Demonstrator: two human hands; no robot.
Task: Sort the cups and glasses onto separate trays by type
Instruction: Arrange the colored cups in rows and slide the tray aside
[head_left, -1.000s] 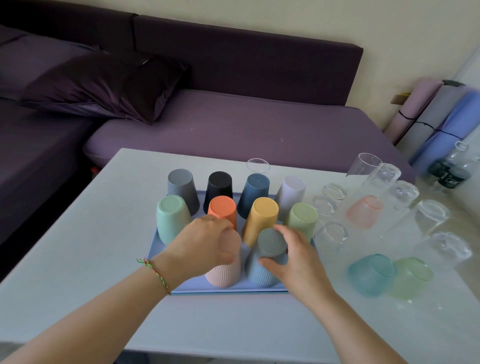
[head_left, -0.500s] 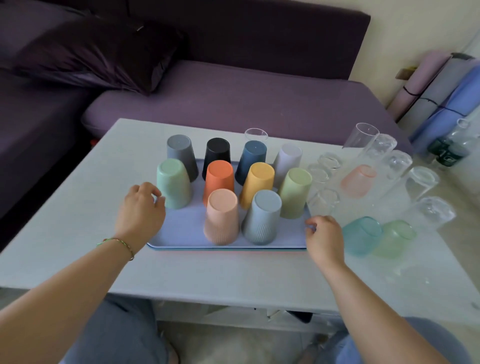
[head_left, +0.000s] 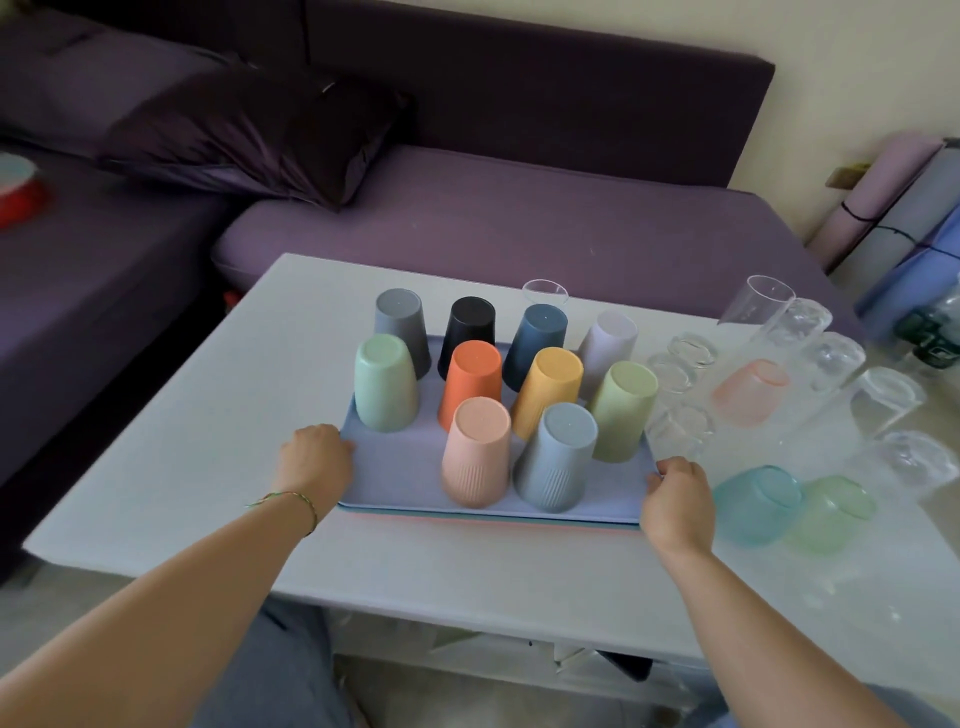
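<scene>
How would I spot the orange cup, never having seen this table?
Find the blue tray on the white table. In its middle row, the orange cup stands upside down between the mint cup and yellow cup. No other is bright orange.

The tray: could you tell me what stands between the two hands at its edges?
In the head view, two upside-down ribbed cups: a pink cup and a grey-blue cup, on the tray between the left hand and the right hand.

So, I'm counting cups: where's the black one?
Head view: the black cup sits upside down, second from left in the tray's back row, between the grey cup and the dark blue cup.
</scene>
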